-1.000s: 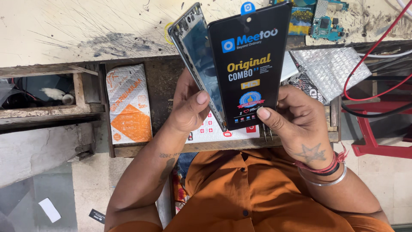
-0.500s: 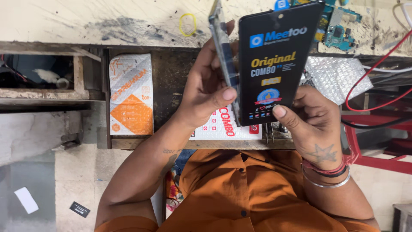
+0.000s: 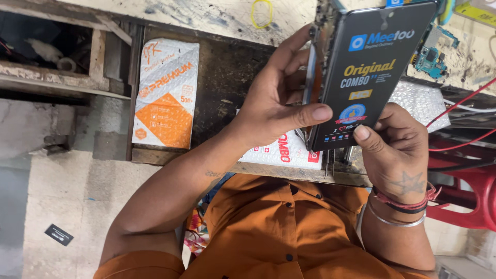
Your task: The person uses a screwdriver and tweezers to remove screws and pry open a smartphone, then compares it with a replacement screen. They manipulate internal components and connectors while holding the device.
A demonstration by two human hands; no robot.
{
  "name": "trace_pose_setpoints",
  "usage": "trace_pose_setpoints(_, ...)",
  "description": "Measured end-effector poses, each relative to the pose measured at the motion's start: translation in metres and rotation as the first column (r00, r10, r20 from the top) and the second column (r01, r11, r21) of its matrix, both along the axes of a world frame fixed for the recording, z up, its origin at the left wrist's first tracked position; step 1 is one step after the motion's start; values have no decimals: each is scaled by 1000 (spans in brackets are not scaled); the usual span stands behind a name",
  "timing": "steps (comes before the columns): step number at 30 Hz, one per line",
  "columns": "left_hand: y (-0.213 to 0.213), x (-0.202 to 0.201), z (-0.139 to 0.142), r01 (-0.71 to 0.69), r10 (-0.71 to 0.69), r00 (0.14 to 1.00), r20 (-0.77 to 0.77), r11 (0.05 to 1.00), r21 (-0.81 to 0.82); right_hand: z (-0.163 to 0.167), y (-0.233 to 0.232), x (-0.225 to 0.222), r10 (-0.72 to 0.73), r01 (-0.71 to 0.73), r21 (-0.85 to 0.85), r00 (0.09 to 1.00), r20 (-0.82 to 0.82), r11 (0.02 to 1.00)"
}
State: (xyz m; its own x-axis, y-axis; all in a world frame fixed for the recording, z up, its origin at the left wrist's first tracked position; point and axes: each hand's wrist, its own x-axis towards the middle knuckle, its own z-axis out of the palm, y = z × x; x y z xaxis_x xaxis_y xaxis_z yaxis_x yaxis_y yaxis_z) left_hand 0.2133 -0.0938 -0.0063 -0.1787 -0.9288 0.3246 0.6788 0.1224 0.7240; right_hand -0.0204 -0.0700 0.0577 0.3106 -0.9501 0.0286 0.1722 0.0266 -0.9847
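Gripping a black display [image 3: 369,72] from both sides, the left hand [image 3: 274,103] pinches its left edge with the phone frame [image 3: 313,77] behind, and the right hand [image 3: 395,147] clamps the lower right corner. It's tilted above the table [image 3: 227,67], near the orange packet [image 3: 166,93].

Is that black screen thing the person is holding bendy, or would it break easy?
The black screen panel looks thin and flat, so it is probably stiff, light and fragile. Its glossy face may be slippery, which may be why the left hand and right hand pinch its edges.
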Motion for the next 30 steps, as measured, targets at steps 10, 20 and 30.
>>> trace_pose_setpoints(10, 2, 5, -2, -45, 46, 999, 21, 999, -21, -13, -13, 2, 81, -92, 85, 989, 126, 992)
trace_pose_setpoints(20, 0, 8, -5, -63, 63, 998, 19, 998, -16, -24, -27, 6, 175, -210, 150, 961, 215, 966)
trace_pose_setpoints(30, 0, 9, -7, -120, 122, 992, 45, 992, -48, -29, -28, 6, 196, -227, 127, 956, 220, 966)
